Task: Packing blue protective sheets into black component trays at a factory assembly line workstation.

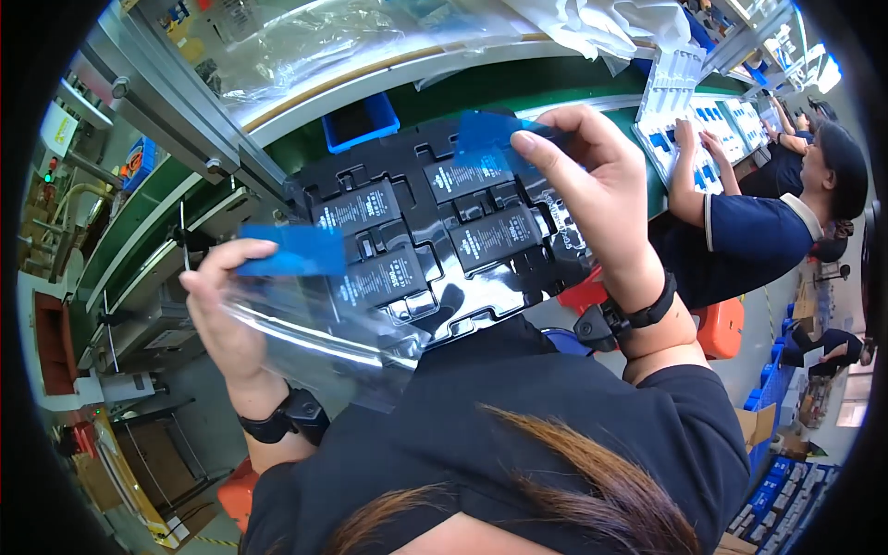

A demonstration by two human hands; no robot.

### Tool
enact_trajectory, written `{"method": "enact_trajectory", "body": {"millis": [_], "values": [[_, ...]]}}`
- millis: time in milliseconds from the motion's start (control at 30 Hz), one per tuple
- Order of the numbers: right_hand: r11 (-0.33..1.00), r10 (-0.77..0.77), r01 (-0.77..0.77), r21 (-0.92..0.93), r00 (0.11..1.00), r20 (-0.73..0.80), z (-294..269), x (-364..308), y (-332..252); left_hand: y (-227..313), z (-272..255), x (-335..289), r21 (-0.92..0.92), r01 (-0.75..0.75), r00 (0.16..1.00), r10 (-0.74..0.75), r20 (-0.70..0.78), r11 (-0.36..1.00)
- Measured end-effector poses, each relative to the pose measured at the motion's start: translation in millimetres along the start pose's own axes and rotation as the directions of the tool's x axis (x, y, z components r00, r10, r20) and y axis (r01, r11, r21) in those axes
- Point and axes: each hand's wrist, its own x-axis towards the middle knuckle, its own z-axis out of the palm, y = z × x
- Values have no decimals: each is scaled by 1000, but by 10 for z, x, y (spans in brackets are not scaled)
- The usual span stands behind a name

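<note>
A black moulded tray [446, 301] lies before me, with several flat black rectangular batteries [493, 239] set in its pockets, white print on their faces. At the tray's left side my left hand [227, 305] pinches a translucent blue film piece [310, 250]. A clear plastic film [319, 338] hangs from the same hand, over the near left part of the tray. Above the far right battery, my right hand [592, 166] has thumb and fingers closed on another blue film piece [483, 143]. Whether that film touches the battery I cannot tell.
Behind the tray stands a blue bin [361, 123] on the green bench. Clear plastic sheeting [305, 46] covers the shelf beyond. A metal post [185, 102] rises at the left. On the right a co-worker [758, 222] handles a white tray [659, 139] with blue pieces.
</note>
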Motion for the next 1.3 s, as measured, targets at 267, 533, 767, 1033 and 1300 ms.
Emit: {"method": "enact_trajectory", "body": {"millis": [267, 533, 767, 1033, 1300], "values": [[940, 112, 4, -341, 941, 318, 19, -161, 60, 5, -67, 32, -183, -47, 998, 40, -38, 982], [905, 146, 25, -424, 920, 364, 54, -290, 127, -24, 14, -6, -240, 72, 996, -80, -25, 968], [915, 208, -48, -401, 907, 367, 49, -264, 112, -32, 30, 19, -237, 59, 998, -52, 35, 970], [914, 168, 4, -405, 906, 388, 38, -274, 144, -41, 31, 4, -211, 69, 997, -57, 59, 975], [905, 196, -10, -425, 896, 398, 40, -266, 145, -46, 47, 4, -228, 75, 996, -62, 62, 971]]}}
